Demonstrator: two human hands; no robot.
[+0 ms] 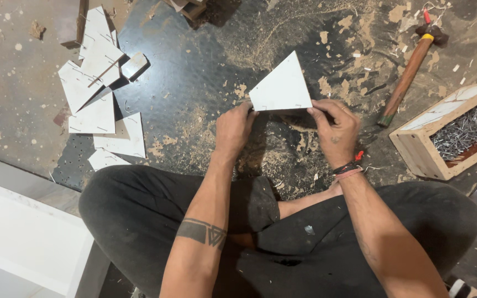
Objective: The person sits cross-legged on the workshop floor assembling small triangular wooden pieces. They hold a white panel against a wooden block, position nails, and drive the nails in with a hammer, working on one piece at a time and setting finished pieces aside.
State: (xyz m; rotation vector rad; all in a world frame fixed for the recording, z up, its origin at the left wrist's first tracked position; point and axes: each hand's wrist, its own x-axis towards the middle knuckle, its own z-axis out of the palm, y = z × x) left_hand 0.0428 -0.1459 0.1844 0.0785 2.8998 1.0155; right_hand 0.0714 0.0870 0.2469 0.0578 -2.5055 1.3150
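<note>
Person seated cross-legged on a dark, sawdust-strewn floor. Both hands pinch a white triangular panel by its lower edge, held upright-ish just above the floor at about 12 o'clock from the lap: left hand closed on the lower left corner, right hand closed on the lower right, fingertips curled over the edge. Small dark marks along the panel's bottom edge look like staples or pins; cannot tell which. Risks, as judged: protruding fastener points could prick the fingertips gripping that edge; a thin pinch grip at the corners could let the panel twist or slip onto the gritty floor and chip a tip; sawdust underfoot may foul any joint face. Hammer lies at 2 o'clock, well apart from the hands; open wooden box of nails at 3 o'clock, near the right knee, easy to knock over. Stack of similar white cut pieces at 10 o'clock. Hidden: the panel's back face, the fingertips behind it, panel thickness. White board at 8 o'clock cut off by the frame; objects at the top edge too cropped to identify.
</note>
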